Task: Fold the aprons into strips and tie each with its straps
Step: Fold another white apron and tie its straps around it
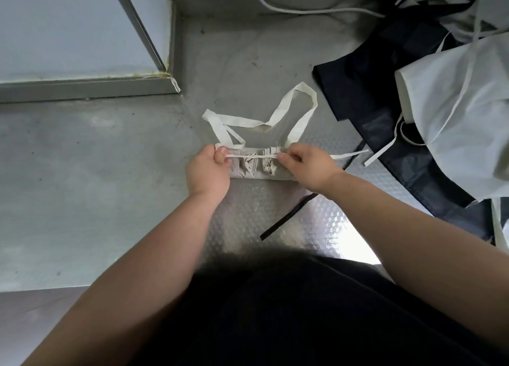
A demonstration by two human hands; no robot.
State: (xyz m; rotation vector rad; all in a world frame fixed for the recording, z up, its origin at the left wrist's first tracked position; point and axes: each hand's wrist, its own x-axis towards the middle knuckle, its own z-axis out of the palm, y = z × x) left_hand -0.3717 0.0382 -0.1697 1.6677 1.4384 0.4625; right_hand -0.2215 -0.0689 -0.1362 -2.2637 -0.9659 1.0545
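Cream apron strip (261, 171) mid-bench (82, 159): soft, light, likely to spring unfolded. Left hand (208, 170) and right hand (308, 167) each pinch the thin strap (248, 154), taut across the strip. Best held close to the bundle.

Soft, cool, rather dim light falls evenly. A white glare burns out the patterned metal tabletop (275, 208) at its near edge. Only faint shadow lies under the left hand (208, 170) and right hand (308, 167). Straight lines bow toward the corners; the dark clothing (303, 310) at the bottom is blurred.

Apron pile (454, 104) cut off at rt edge; folded apron (249, 168) ends hidden.
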